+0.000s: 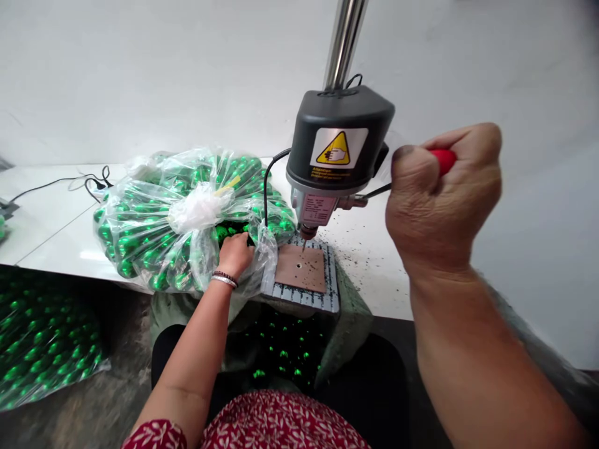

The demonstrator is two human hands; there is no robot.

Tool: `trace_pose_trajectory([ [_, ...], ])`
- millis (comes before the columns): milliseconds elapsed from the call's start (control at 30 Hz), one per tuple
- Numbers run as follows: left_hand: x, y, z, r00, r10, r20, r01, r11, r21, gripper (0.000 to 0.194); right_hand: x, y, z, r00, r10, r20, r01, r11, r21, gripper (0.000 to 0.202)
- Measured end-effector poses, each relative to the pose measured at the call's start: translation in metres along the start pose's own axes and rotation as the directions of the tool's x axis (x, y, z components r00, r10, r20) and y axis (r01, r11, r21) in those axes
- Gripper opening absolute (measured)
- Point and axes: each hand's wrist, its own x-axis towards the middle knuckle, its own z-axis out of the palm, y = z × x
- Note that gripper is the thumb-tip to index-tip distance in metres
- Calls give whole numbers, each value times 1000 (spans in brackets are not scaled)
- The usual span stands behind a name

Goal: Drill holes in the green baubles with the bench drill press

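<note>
Left hand (236,252) at bag opening, fingers curled down among green balls (226,231); whether it grips one, cannot tell. Balls round, no long axis, just beyond fingers; left hand nearer. Clear plastic bag (201,206) around hand, spreading left and beyond. Right of left hand, near: brown pad (299,279), drill bit (304,246) above, roughly upright. Farther right: right hand (444,202), fist closed round red handle (447,161) of drill press (339,112).
</note>
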Motion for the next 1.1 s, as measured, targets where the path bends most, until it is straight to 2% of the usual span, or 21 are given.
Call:
trace_pose_trajectory([
  [100, 10, 1, -1, 986, 83, 146, -104, 985, 141, 39, 1, -2, -1, 1000, 18, 11, -19, 1000, 18, 14],
  [233, 17, 7, -8, 940, 145, 308, -230, 937, 264, 44, 3, -5, -1, 995, 99, 17, -99, 994, 42, 16],
  [333, 24, 9, -14, 919, 168, 356, -283, 910, 302, 49, 5, -7, -1, 988, 143, 54, -145, 989, 37, 18],
  [500, 32, 7, -20, 878, 176, 445, -349, 872, 343, 45, 8, -9, -1, 984, 162, 80, -166, 985, 48, 25],
  [567, 33, 8, -18, 883, 171, 437, -347, 864, 365, 46, 9, -10, -1, 983, 174, 66, -177, 983, 51, 26],
  [700, 28, 7, -13, 923, 169, 345, -305, 868, 391, 54, 8, -10, -1, 984, 165, 71, -169, 984, 58, 27],
  [833, 17, -2, -24, 932, 190, 309, -301, 881, 365, 56, 7, -8, -1, 984, 164, 69, -168, 983, 67, 29],
  [900, 6, -5, -36, 947, 214, 242, -280, 916, 288, 58, 6, -8, -1, 985, 161, 67, -166, 983, 73, 28],
  [933, -1, -6, -42, 958, 226, 179, -259, 947, 190, 60, 6, -7, -1, 985, 159, 67, -164, 984, 75, 27],
  [1000, -16, -2, -53, 976, 209, 55, -197, 966, -169, 59, 6, -7, -1, 987, 146, 66, -151, 985, 80, 24],
  [1033, -24, 2, -56, 984, 169, 48, -137, 909, -394, 57, 5, -7, -1, 988, 140, 65, -145, 986, 83, 23],
  [1100, -37, 13, -57, 979, 105, 177, 67, 650, -757, 54, 5, -6, -1, 990, 129, 58, -134, 987, 86, 21],
])
